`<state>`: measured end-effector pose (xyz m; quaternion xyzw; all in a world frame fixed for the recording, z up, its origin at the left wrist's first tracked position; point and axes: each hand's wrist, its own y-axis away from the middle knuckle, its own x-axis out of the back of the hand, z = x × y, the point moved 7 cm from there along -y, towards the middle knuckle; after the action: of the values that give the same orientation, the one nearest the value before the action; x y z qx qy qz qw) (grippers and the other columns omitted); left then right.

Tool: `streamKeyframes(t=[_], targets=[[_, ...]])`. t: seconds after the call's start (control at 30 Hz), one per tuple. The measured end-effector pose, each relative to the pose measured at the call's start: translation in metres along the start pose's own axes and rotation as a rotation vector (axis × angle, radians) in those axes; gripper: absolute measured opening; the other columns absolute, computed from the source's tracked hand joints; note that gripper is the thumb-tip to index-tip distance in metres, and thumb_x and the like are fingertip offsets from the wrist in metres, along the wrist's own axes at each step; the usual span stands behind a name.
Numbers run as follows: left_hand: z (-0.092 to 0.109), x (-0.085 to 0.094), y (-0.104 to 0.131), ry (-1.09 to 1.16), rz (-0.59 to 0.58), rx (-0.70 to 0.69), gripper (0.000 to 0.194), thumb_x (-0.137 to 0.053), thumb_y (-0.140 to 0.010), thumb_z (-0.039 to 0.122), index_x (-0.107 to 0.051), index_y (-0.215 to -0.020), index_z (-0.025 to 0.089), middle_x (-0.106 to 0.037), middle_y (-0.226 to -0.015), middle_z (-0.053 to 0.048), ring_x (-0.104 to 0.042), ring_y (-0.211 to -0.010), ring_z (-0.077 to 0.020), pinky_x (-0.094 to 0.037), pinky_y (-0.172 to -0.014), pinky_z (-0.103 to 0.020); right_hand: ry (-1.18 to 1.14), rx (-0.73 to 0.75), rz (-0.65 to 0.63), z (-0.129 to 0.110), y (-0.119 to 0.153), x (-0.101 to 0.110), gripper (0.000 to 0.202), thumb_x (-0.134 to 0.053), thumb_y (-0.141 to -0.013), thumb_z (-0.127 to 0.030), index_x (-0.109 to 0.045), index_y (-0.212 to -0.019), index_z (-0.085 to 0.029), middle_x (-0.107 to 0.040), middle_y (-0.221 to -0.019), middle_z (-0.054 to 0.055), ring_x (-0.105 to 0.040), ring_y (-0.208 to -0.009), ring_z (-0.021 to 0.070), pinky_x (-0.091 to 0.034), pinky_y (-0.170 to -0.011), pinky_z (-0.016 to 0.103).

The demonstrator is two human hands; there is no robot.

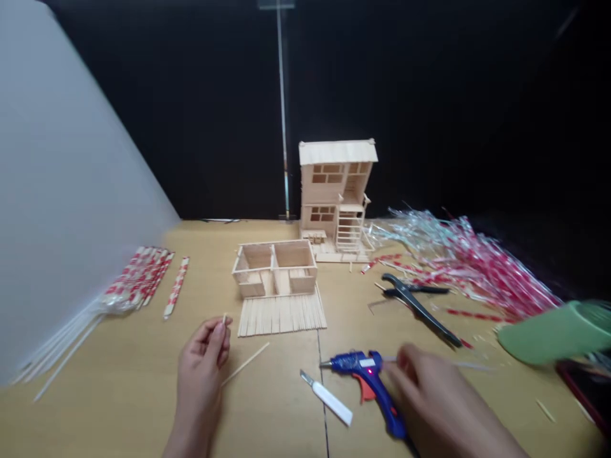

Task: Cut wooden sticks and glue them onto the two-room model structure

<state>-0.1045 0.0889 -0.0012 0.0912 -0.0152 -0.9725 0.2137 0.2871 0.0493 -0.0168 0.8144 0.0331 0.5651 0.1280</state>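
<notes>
Stick models on a wooden tabletop

Upper centre: two-storey house. Centre: roofless model. Lower right: blue glue gun, right hand blurred at its rear, grip can't tell. Bottom centre: white cutter. Lower left: short stick, pinched in left hand.

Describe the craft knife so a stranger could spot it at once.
Find the two-storey wooden model house at the back of the table, then come forward past the low, roofless model to the blue glue gun. The craft knife lies slantwise just left of its orange trigger. Unlike that gun, it has a slim white handle and short metal blade.
</notes>
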Motion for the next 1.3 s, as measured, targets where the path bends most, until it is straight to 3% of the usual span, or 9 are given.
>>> streamKeyframes(t=[0.07, 0.17, 0.27, 0.37, 0.5, 0.63, 0.77, 1.03, 1.3], targets=[[-0.009, 0.022, 0.008, -0.028, 0.11, 0.008, 0.051, -0.082, -0.065, 0.058, -0.071, -0.091, 0.015, -0.051, -0.063, 0.003, -0.043, -0.056, -0.0064, -0.033, -0.046, -0.011, -0.068, 0.104, -0.166, -0.014, 0.016, -0.029, 0.027, -0.051, -0.091, -0.045, -0.063, -0.093, -0.021, -0.073, -0.089, 0.012, -0.069, -0.081, 0.0272, -0.044, -0.068, 0.032], [-0.023, 0.037, 0.016, -0.075, 0.125, 0.029, 0.054, -0.08, -0.066, 0.061, -0.071, -0.093, 0.015, -0.054, -0.065, 0.002, -0.044, -0.057, -0.0078, -0.036, -0.048, -0.014, -0.058, 0.089, -0.15, -0.019, 0.014, -0.046, 0.021, -0.053, -0.082, -0.027, -0.064, -0.098, -0.018, -0.074, -0.095, 0.014, -0.07, -0.087, 0.0302, -0.045, -0.074, 0.035], [-0.03, 0.045, 0.019, -0.101, 0.119, 0.014, 0.054, -0.077, -0.068, 0.062, -0.071, -0.093, 0.015, -0.056, -0.066, 0.001, -0.045, -0.057, -0.0091, -0.036, -0.049, -0.016, -0.223, 0.09, -0.164, -0.025, 0.005, -0.049, 0.018, -0.052, -0.073, -0.021, -0.062, -0.088, -0.02, -0.072, -0.078, 0.008, -0.068, -0.074, 0.026, -0.045, -0.068, 0.033], [-0.034, 0.049, 0.02, -0.11, 0.119, -0.004, 0.053, -0.075, -0.07, 0.063, -0.07, -0.093, 0.014, -0.058, -0.068, -0.001, -0.048, -0.058, -0.0106, -0.039, -0.05, -0.018, -0.622, -0.001, -0.245, -0.032, 0.001, -0.048, 0.012, -0.052, -0.076, -0.03, -0.057, -0.083, -0.021, -0.063, -0.058, 0.001, -0.062, -0.053, 0.0203, -0.045, -0.054, 0.029], [-0.036, 0.044, 0.022, -0.163, 0.034, -0.003, 0.049, -0.072, -0.074, 0.062, -0.07, -0.09, 0.015, -0.062, -0.069, -0.002, -0.051, -0.058, -0.0126, -0.042, -0.052, -0.02, -0.975, 0.088, -0.204, -0.064, -0.009, -0.02, 0.033, -0.06, -0.082, -0.051, -0.06, -0.086, -0.018, -0.066, -0.065, 0.005, -0.062, -0.056, 0.0205, -0.047, -0.058, 0.034], [-0.026, 0.033, 0.027, -0.28, -0.088, -0.09, 0.038, -0.064, -0.085, 0.053, -0.071, -0.088, 0.016, -0.067, -0.075, -0.005, -0.059, -0.066, -0.0165, -0.048, -0.06, -0.023, -1.113, 0.19, -0.238, -0.107, -0.028, 0.021, 0.033, -0.072, -0.077, -0.041, -0.066, -0.103, -0.021, -0.07, -0.093, 0.01, -0.047, -0.044, 0.0102, -0.036, -0.05, 0.031], [-0.022, 0.032, 0.033, -0.334, -0.14, -0.158, 0.032, -0.06, -0.089, 0.047, -0.072, -0.087, 0.018, -0.071, -0.08, -0.006, -0.065, -0.074, -0.0199, -0.052, -0.064, -0.024, -1.295, 0.328, -0.394, -0.16, -0.044, 0.052, 0.035, -0.074, -0.072, -0.036, -0.069, -0.104, -0.023, -0.069, -0.086, 0.008, -0.039, -0.044, 0.0084, -0.023, -0.046, 0.028], [-0.02, 0.032, 0.041, -0.297, -0.145, -0.161, 0.028, -0.059, -0.089, 0.044, -0.071, -0.084, 0.019, -0.069, -0.075, -0.004, -0.064, -0.067, -0.0177, -0.051, -0.062, -0.022, -1.181, 0.396, -0.321, -0.218, -0.091, 0.068, 0.038, -0.079, -0.075, -0.029, -0.068, -0.109, -0.017, -0.075, -0.104, 0.013, -0.045, -0.043, 0.0047, -0.029, -0.046, 0.025], [-0.015, 0.029, 0.043, -0.288, -0.158, -0.168, 0.03, -0.058, -0.09, 0.046, -0.071, -0.082, 0.021, -0.068, -0.073, -0.004, -0.064, -0.066, -0.0176, -0.05, -0.061, -0.022, -1.018, 0.404, -0.272, -0.246, -0.124, 0.051, 0.041, -0.072, -0.079, -0.052, -0.071, -0.088, -0.012, -0.076, -0.088, 0.013, -0.044, -0.044, 0.0055, -0.03, -0.042, 0.023]])
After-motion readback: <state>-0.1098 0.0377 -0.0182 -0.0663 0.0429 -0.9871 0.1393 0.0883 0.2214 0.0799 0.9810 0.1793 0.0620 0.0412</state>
